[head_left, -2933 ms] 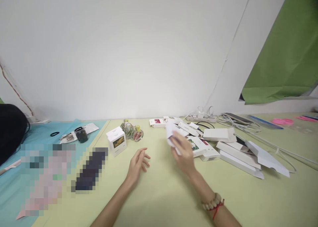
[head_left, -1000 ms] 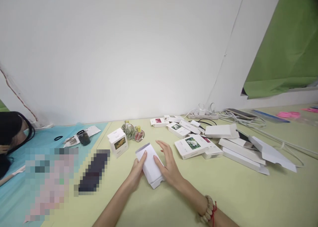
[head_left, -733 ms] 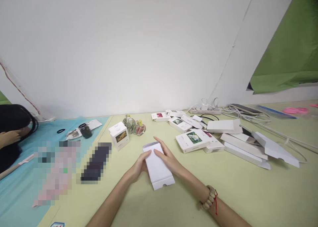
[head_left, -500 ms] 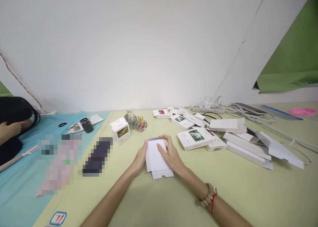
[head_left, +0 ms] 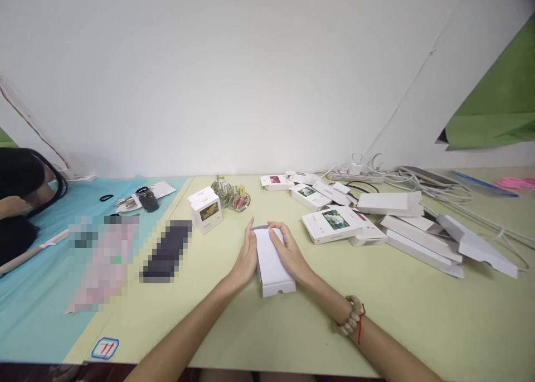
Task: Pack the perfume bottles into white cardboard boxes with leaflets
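Observation:
Between my two hands is a white cardboard box, its plain side up and a notched end flap facing me. My left hand presses along the box's left side, fingers fairly straight and pointing away from me. On the other side, my right hand grips the box with the thumb on top and the fingers over its far right edge. A beaded bracelet with a red string circles my right wrist. The underside of the box is hidden.
Printed white cartons and open white boxes lie to the right. Small glass bottles stand beside printed square boxes. White cables run at the back right. A co-worker's hand shows at far left.
The white box has gone from flatter, with its side panel splayed left, to a squarer shape. My left hand has moved flush against its side. The camera view has shifted slightly.

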The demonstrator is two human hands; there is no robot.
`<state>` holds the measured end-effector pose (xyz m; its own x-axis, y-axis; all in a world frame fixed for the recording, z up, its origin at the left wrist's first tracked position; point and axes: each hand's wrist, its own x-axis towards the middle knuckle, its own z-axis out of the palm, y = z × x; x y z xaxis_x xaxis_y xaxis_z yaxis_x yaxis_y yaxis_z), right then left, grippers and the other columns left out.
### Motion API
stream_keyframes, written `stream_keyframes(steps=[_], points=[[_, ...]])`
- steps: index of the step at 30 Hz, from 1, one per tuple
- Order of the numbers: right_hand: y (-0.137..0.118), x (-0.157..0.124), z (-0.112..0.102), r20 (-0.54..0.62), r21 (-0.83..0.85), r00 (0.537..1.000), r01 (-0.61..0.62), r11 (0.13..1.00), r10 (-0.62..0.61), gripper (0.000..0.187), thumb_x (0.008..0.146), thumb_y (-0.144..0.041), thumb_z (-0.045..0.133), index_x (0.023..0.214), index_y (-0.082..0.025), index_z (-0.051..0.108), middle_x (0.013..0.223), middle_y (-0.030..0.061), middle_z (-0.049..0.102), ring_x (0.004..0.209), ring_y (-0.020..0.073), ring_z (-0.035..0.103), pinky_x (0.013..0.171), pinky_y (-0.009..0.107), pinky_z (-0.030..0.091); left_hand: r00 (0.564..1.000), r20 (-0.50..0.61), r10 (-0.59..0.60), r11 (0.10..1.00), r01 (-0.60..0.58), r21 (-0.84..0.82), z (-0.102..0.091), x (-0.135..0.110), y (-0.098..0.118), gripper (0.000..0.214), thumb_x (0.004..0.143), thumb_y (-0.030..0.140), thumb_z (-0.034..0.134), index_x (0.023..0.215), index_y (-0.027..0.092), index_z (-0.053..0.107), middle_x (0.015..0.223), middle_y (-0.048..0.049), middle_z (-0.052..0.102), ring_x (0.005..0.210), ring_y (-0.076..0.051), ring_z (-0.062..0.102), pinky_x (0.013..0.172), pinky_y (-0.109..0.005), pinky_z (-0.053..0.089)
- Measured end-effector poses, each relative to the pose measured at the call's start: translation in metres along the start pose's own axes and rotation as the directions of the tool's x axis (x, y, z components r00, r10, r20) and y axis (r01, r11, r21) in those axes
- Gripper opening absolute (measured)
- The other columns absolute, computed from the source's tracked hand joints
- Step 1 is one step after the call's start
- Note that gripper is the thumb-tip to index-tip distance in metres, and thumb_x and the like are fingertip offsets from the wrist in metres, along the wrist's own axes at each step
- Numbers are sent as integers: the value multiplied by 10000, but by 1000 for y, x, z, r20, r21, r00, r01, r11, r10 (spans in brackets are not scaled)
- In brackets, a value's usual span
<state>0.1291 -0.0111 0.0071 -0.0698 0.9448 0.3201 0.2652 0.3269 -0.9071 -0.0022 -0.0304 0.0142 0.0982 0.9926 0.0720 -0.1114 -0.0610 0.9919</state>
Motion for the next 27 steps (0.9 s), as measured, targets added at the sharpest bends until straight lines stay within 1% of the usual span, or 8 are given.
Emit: stream_keyframes(steps=[2,7,13,17,21,24,25,27], points=[[0,-1,3,-24,-3,1000,17,1000,-17,262,860,-428,382,968,-216,491,1061,49,530,1028,174,498,929,338,367,1000,10,3,1000,-2,-8,3,-1,2,600,832,567,322,1337,245,306,1347,-70,398,1235,-210,368,1031,-317,257],[-5,-1,2,-92,-3,993,79,997,-79,305,843,-385,435,1102,-225,450,1101,50,532,1052,173,488,942,341,364,1000,-20,14,1000,-14,-15,9,-6,8,631,812,508,445,1351,252,240,1376,-71,346,1208,-216,392,993,-307,303],[-8,0,-1,-63,-70,990,121,990,-126,235,859,-368,404,944,-216,563,993,46,566,990,180,516,912,338,378,998,10,60,997,-60,56,10,-6,3,438,836,491,402,1192,235,399,1179,-61,493,1052,-195,475,902,-283,362],[-6,0,0,-53,-4,998,38,999,-38,278,834,-389,437,1044,-227,522,1077,49,551,971,182,536,866,335,425,999,-33,39,999,-38,26,8,0,-1,374,819,508,421,1068,232,453,1006,-35,545,884,-172,510,765,-252,410],[-6,-1,-3,-1,129,997,-73,989,74,414,860,-380,354,1255,-260,348,1242,81,454,897,168,580,643,277,507,987,-159,-31,993,12,-122,0,11,-1,343,791,511,464,1000,239,451,866,1,557,751,-147,520,667,-240,425],[-9,0,-10,51,-47,996,71,996,-69,415,852,-246,307,1264,-273,356,1302,76,389,1009,180,540,653,279,516,977,-169,-134,958,84,-274,-10,17,1,303,765,466,511,950,231,464,794,22,555,681,-130,524,608,-227,423],[-10,0,-12,93,-161,985,160,974,-146,445,828,-200,327,1264,-278,366,1323,70,362,1066,188,508,703,298,514,975,-156,-160,944,105,-313,-12,18,2,285,760,441,519,936,222,475,785,22,555,665,-126,524,589,-220,419],[-11,1,-16,203,-388,938,340,857,-281,522,770,-142,384,1273,-282,376,1347,67,328,1180,212,416,864,369,459,972,-126,-201,922,145,-358,-15,19,4,254,753,398,524,917,205,500,762,19,553,630,-120,518,553,-212,407]])
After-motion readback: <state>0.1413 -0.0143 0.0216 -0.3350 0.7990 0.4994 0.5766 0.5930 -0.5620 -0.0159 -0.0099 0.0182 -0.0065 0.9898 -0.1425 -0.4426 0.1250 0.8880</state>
